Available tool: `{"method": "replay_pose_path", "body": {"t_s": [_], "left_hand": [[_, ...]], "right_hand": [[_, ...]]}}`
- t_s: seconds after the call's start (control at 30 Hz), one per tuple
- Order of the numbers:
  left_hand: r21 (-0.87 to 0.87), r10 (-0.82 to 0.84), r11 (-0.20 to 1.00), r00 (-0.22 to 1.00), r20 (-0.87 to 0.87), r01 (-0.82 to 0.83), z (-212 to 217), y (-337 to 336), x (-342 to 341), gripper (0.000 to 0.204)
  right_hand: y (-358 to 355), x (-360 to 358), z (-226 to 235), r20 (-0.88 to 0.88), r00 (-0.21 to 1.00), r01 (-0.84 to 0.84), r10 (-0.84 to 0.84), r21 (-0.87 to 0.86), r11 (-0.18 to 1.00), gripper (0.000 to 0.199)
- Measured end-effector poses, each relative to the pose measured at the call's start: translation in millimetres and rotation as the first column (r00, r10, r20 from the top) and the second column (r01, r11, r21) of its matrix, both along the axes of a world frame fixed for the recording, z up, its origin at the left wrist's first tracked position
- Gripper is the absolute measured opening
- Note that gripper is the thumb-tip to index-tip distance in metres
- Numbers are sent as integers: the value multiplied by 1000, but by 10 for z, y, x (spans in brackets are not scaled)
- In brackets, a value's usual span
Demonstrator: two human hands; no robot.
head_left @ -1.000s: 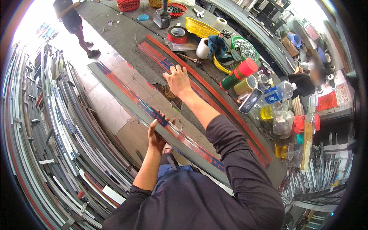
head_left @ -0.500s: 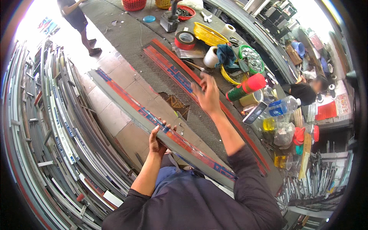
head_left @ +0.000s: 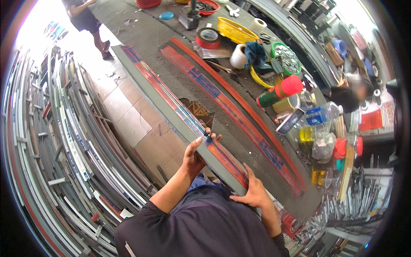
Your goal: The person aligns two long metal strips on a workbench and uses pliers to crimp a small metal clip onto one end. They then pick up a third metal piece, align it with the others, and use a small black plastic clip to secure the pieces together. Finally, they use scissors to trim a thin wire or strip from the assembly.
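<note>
My left hand [head_left: 196, 155] grips a long grey metal profile [head_left: 165, 105] from beneath, thumb on the near side and fingertips curled over the far edge. Red and blue film runs along its upper face. At the profile's near end, my right hand [head_left: 257, 192] clasps it, with the thumb on the near side and the fingers along the far edge. Past the profile, a flat strip with red and blue film [head_left: 218, 95] lies on the worktable [head_left: 143, 36]. A narrower red strip [head_left: 246, 105] rests alongside it.
Along the table's far side are a tape roll [head_left: 208, 37], a yellow basket [head_left: 236, 29], a red-and-green can [head_left: 280, 91], a phone [head_left: 291, 121] and a plastic bottle [head_left: 321, 114]. Stacked metal profiles [head_left: 70, 162] fill the left. One person [head_left: 83, 19] stands far left; another [head_left: 346, 97] is at right.
My right hand has come down from above the table strips onto the profile's near end. The profile and my left hand have shifted right, and the profile has turned a little.
</note>
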State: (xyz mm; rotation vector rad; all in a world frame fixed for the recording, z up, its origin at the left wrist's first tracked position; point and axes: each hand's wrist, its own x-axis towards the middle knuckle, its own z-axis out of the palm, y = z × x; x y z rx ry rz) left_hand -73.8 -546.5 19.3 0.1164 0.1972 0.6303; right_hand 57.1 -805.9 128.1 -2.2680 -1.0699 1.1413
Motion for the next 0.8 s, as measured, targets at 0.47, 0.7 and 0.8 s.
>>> {"method": "replay_pose_path", "body": {"t_s": [0.47, 0.7, 0.8], "left_hand": [[297, -419, 836, 886, -197, 461, -233, -441, 47, 127], [244, -445, 845, 878, -173, 477, -403, -478, 212, 113], [208, -419, 868, 890, -179, 451, -412, -457, 278, 110]], "right_hand": [[-1047, -110, -315, 409, 895, 103, -177, 195, 975, 102], [-1164, 42, -623, 442, 878, 97, -185, 214, 972, 105], [-1089, 142, -682, 446, 876, 77, -183, 244, 967, 103]]}}
